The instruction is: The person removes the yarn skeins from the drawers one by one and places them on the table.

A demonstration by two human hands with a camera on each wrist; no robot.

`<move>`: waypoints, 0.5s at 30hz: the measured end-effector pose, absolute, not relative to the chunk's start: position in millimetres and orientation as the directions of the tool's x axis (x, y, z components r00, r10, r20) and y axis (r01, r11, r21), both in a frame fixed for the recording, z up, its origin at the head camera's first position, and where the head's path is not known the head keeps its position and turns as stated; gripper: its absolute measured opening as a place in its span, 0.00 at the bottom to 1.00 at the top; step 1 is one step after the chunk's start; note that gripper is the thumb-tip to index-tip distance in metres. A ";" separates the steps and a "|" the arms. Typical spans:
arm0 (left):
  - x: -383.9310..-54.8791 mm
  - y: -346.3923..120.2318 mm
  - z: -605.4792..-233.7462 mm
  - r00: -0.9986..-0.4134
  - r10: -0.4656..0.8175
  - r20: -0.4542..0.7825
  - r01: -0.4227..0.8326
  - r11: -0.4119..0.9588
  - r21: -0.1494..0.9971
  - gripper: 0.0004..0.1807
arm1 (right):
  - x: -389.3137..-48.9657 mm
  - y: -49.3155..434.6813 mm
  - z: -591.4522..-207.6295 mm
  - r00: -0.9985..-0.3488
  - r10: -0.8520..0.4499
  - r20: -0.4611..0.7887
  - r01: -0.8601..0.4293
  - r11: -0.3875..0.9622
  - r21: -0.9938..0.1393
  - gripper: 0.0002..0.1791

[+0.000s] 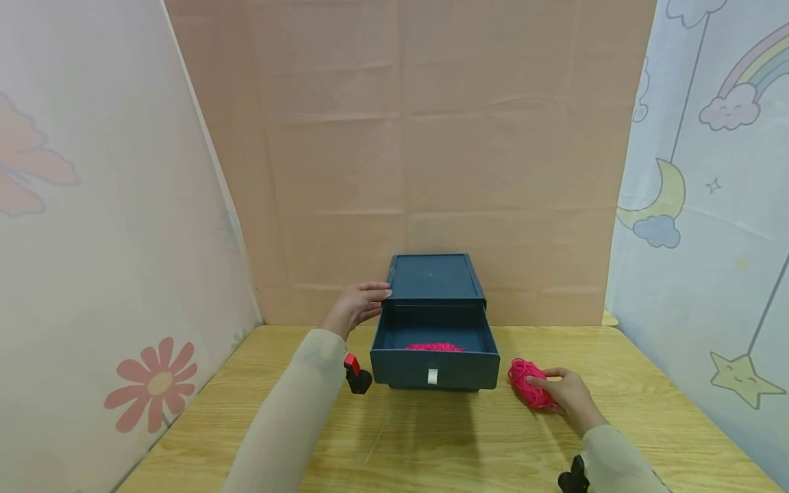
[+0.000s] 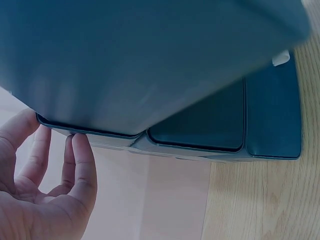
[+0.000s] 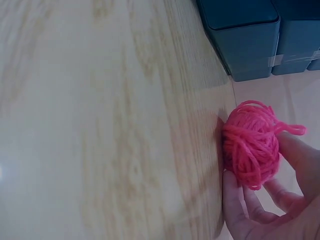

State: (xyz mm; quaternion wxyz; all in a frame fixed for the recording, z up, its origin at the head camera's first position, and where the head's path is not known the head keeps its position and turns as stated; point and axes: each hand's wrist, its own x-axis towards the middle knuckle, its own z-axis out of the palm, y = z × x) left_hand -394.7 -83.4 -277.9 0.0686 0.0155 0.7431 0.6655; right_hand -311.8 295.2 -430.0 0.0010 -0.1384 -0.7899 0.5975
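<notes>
A dark blue drawer cabinet (image 1: 434,277) stands on the table with its top drawer (image 1: 401,370) pulled out. Pink yarn (image 1: 434,347) shows inside, partly hidden by the drawer front. My left hand (image 1: 357,306) touches the cabinet's upper left side with extended fingers; in the left wrist view, the fingertips of this hand (image 2: 55,195) meet the cabinet's edge. To the right of the drawer, my right hand (image 1: 570,397) holds a pink yarn ball (image 1: 524,383) at the table surface. The right wrist view has the thumb and fingers on either side of the ball (image 3: 250,145).
Below the pulled-out drawer, lower drawers (image 2: 272,110) of the cabinet are closed. A wooden table (image 1: 296,411) lies under everything. Brown paper (image 1: 431,137) hangs behind, with patterned cloth walls (image 1: 123,239) at both sides. A white tab (image 1: 433,376) marks the drawer front.
</notes>
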 end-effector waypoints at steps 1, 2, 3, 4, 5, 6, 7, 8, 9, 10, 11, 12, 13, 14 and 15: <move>-394.6 -83.5 -278.0 -0.990 0.115 -0.084 -0.071 0.113 0.991 0.15 | -311.8 295.3 -429.9 -0.962 0.217 -0.165 0.218 0.247 -0.944 0.38; -394.7 -83.5 -278.1 -0.990 0.115 -0.084 -0.071 0.113 0.991 0.15 | -311.7 295.4 -429.7 -0.962 0.213 -0.169 0.218 0.235 -0.947 0.38; -394.7 -83.4 -278.0 -0.990 0.115 -0.084 -0.071 0.115 0.991 0.15 | -311.9 295.5 -429.6 -0.963 0.209 -0.172 0.220 0.228 -0.949 0.38; -394.7 -83.4 -278.1 -0.990 0.114 -0.086 -0.073 0.115 0.991 0.15 | -312.1 295.8 -429.6 -0.963 0.204 -0.178 0.221 0.214 -0.952 0.39; -394.6 -83.5 -278.2 -0.990 0.113 -0.088 -0.075 0.116 0.990 0.15 | -312.2 296.1 -429.5 -0.963 0.196 -0.183 0.222 0.201 -0.954 0.40; -394.7 -83.5 -278.3 -0.990 0.114 -0.087 -0.073 0.117 0.990 0.15 | -312.4 296.6 -429.2 -0.963 0.191 -0.191 0.227 0.192 -0.955 0.40; -394.7 -83.5 -278.5 -0.990 0.115 -0.086 -0.072 0.118 0.990 0.15 | -312.5 297.0 -428.9 -0.963 0.186 -0.197 0.231 0.184 -0.955 0.41; -394.9 -83.5 -278.5 -0.990 0.115 -0.085 -0.071 0.118 0.990 0.15 | -312.7 297.7 -428.2 -0.963 0.181 -0.201 0.234 0.188 -0.954 0.41; -395.0 -83.5 -278.6 -0.990 0.116 -0.085 -0.071 0.117 0.991 0.15 | -313.1 298.9 -427.4 -0.962 0.183 -0.202 0.238 0.207 -0.949 0.41; -395.1 -83.5 -278.6 -0.989 0.117 -0.086 -0.072 0.113 0.991 0.15 | -313.5 300.1 -426.0 -0.962 0.185 -0.202 0.242 0.227 -0.943 0.40; -395.2 -83.4 -278.6 -0.989 0.119 -0.084 -0.071 0.113 0.991 0.15 | -313.6 301.6 -423.6 -0.963 0.184 -0.198 0.241 0.255 -0.936 0.40; -395.2 -83.4 -278.4 -0.989 0.120 -0.084 -0.070 0.113 0.991 0.15 | -313.6 303.3 -420.8 -0.964 0.183 -0.194 0.240 0.282 -0.929 0.40; -395.2 -83.4 -278.3 -0.989 0.120 -0.083 -0.069 0.114 0.991 0.15 | -313.6 304.9 -417.2 -0.965 0.181 -0.191 0.239 0.303 -0.923 0.40; -395.1 -83.4 -278.0 -0.990 0.118 -0.083 -0.069 0.115 0.991 0.15 | -313.4 306.6 -413.2 -0.966 0.177 -0.187 0.237 0.326 -0.915 0.39; -394.9 -83.4 -277.7 -0.990 0.116 -0.084 -0.070 0.117 0.991 0.15 | -312.9 308.3 -408.7 -0.968 0.170 -0.185 0.233 0.336 -0.912 0.40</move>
